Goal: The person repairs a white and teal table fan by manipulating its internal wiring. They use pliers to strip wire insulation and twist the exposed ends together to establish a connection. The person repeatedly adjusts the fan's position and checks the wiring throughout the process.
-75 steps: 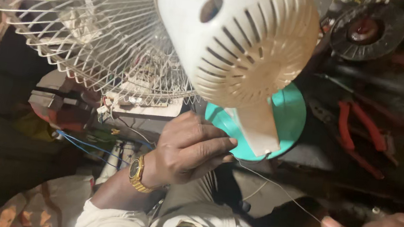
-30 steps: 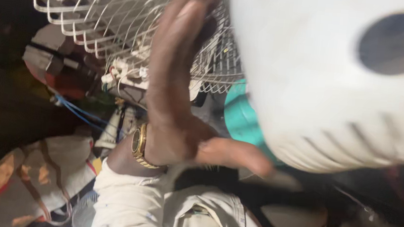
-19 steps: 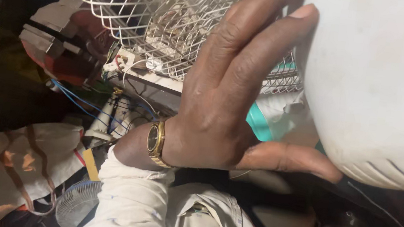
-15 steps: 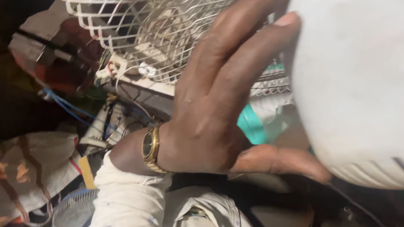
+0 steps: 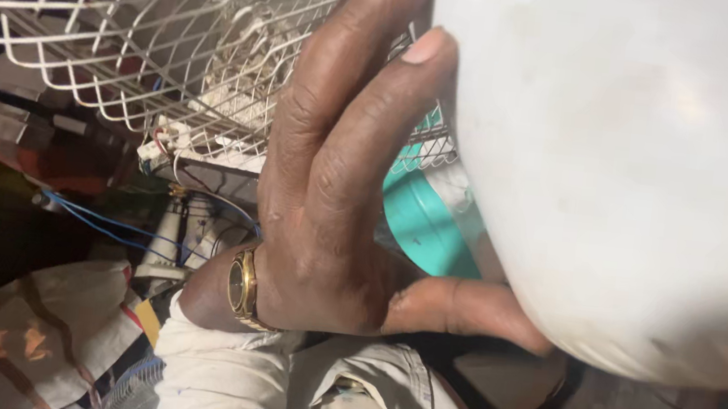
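Cupping the white fan housing [image 5: 620,168], the left hand [image 5: 335,220] lies open, fingers pointing up along the wire guard [image 5: 128,44].

Colours I log from the head view: fan housing [image 5: 620,168] off-white, faintly smudged. Wire guard [image 5: 129,36] white-grey, a grid of ribs and rings, with pale dust clumps. Behind it a teal base [image 5: 429,229]. Wristwatch [image 5: 243,286] gold with a dark face (on my left hand [image 5: 335,220]). Sleeve [image 5: 219,379] cream, speckled. Thin blue wires [image 5: 101,222]. Cloth [image 5: 44,333] beige with brown stripes.
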